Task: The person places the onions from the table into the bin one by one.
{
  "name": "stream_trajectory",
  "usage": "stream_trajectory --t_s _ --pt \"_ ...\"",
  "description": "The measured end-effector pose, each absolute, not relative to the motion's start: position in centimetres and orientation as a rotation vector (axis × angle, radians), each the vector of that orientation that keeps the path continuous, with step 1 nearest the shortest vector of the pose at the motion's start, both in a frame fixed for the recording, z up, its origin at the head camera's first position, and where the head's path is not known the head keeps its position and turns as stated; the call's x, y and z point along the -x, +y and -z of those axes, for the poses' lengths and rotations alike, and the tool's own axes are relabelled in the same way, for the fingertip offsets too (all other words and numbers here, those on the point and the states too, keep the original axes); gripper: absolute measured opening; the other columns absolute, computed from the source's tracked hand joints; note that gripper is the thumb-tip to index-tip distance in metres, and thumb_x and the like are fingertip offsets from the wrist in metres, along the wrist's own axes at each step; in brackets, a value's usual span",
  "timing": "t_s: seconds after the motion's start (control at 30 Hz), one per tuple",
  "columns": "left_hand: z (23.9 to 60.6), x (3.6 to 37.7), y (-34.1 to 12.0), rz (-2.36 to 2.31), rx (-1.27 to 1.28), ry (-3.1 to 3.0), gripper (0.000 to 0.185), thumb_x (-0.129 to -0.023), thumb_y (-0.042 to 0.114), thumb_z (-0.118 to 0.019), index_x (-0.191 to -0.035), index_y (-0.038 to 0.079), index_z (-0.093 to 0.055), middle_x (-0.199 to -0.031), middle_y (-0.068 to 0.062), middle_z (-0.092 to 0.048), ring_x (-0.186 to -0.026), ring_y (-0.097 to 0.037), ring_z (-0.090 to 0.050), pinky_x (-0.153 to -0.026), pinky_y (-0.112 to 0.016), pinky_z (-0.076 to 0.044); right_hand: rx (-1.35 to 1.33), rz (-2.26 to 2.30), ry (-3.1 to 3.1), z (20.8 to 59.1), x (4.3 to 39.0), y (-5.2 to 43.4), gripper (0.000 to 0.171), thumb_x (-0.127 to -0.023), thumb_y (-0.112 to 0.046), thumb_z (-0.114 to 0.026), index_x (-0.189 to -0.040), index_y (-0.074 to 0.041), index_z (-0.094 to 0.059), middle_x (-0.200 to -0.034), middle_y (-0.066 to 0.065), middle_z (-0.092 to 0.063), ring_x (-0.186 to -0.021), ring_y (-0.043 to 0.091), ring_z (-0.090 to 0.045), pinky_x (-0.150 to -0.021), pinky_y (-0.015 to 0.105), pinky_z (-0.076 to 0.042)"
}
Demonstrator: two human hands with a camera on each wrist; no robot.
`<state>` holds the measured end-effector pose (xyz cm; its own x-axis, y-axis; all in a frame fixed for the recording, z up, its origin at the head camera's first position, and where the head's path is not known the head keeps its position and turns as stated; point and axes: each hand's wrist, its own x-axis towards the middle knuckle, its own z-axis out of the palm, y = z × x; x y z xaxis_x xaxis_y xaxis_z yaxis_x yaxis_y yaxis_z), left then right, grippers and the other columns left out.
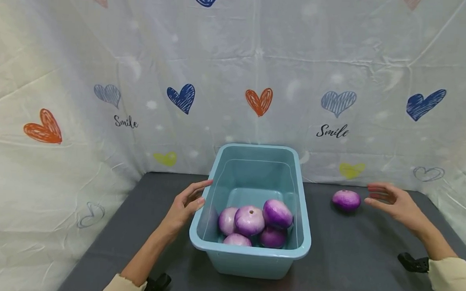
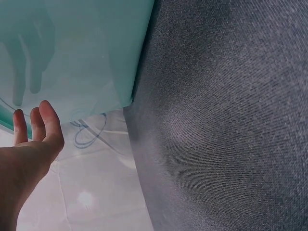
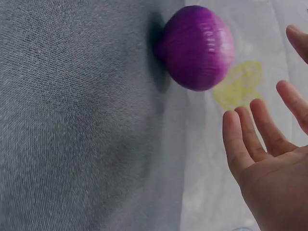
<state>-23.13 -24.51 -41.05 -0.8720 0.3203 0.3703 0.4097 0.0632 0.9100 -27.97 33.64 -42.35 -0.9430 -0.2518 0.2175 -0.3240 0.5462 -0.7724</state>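
Note:
A purple onion (image 1: 346, 200) lies on the dark tabletop, right of a blue plastic tub (image 1: 249, 251). Just to its right my right hand (image 1: 397, 207) hovers with fingers spread and a gap to the onion; the right wrist view shows the same onion (image 3: 196, 48) beyond the empty fingers. Inside the tub several onions (image 1: 249, 220), pale to deep purple, are heaped at the near end. My left hand (image 1: 186, 204) is at the tub's left rim, fingertips right at the edge. In the left wrist view its fingers (image 2: 50, 120) are loosely bent beside the tub wall (image 2: 96, 57).
The table is covered in dark grey cloth (image 1: 341, 265). A white curtain (image 1: 221, 66) printed with hearts and "Smile" hangs right behind the tub and along both sides. Black straps (image 1: 412, 263) sit at the wrists.

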Motion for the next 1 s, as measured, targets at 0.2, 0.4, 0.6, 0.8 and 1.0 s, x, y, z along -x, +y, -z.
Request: stream_trajectory --t_s 0.2,0.4,0.6,0.8,1.0 --pt "41.1 23.1 -24.5 1.959 0.760 -2.234 0.048 -0.103 0.016 -0.052 -0.150 0.009 -0.049 -0.143 -0.021 -0.053 -0.122 -0.028 -0.057 -0.087 -0.040 -0.055 -0.519 -1.464 -2.758 43.0 29.3 32.7 0.072 -0.100 -0.024 -0.070 -0.155 0.004 -0.032 -0.151 0.033 -0.035 -0.134 0.055 -0.036 -0.098 0.063 -0.042" --pt "41.0 23.1 -24.4 1.977 0.765 -2.223 0.048 -0.103 0.015 -0.052 -0.150 0.008 -0.048 -0.142 -0.021 -0.052 -0.123 -0.030 -0.056 -0.087 -0.040 -0.054 -0.546 -1.526 -2.786 44.1 30.3 32.2 0.082 -0.098 -0.019 -0.072 -0.158 0.004 -0.022 -0.154 0.037 -0.025 -0.136 0.060 -0.027 -0.099 0.073 -0.033" --pt "41.1 23.0 -24.5 1.961 0.771 -2.228 0.048 -0.104 0.015 -0.051 -0.151 0.008 -0.048 -0.143 -0.021 -0.052 -0.125 -0.028 -0.055 -0.089 -0.040 -0.053 -0.586 -1.558 -2.763 44.7 30.5 32.1 0.083 -0.097 -0.016 -0.072 -0.159 0.004 -0.020 -0.153 0.037 -0.026 -0.137 0.058 -0.028 -0.097 0.071 -0.037" --pt "41.1 23.0 -24.5 1.949 0.757 -2.232 0.048 -0.103 0.017 -0.052 -0.151 0.009 -0.049 -0.144 -0.020 -0.052 -0.124 -0.030 -0.055 -0.088 -0.040 -0.054 -0.603 -1.591 -2.737 45.0 30.4 32.4 0.081 -0.098 -0.014 -0.071 -0.159 0.003 -0.021 -0.154 0.035 -0.026 -0.137 0.057 -0.029 -0.097 0.072 -0.035" --pt "41.3 23.1 -24.6 1.940 0.759 -2.236 0.048 -0.103 0.017 -0.051 -0.151 0.010 -0.048 -0.143 -0.022 -0.051 -0.125 -0.034 -0.054 -0.088 -0.041 -0.054 -0.582 -1.583 -2.757 45.4 30.9 32.1 0.082 -0.097 -0.017 -0.072 -0.159 0.003 -0.022 -0.152 0.037 -0.027 -0.138 0.058 -0.027 -0.098 0.071 -0.035"
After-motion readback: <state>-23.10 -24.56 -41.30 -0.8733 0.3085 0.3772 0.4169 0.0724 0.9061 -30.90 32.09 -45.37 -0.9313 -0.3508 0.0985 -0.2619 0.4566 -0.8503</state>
